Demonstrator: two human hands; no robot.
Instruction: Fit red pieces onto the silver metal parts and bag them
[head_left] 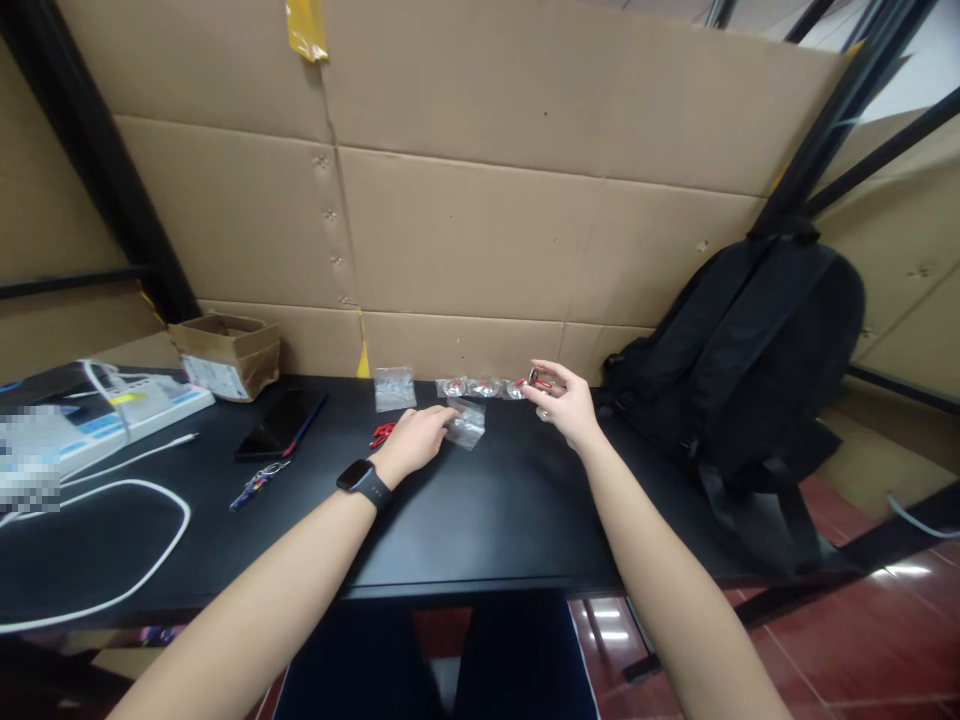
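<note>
No readable text, white label [213, 377] on cardboard box [262, 358], print too small

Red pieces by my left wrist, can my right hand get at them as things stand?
Probably not directly: your left hand lies between the red pieces and your right hand, which also seems to hold a small item.

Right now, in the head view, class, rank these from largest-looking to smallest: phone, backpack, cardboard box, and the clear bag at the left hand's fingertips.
1. Backpack
2. Cardboard box
3. Phone
4. Clear bag

That is apparent size only.
</note>
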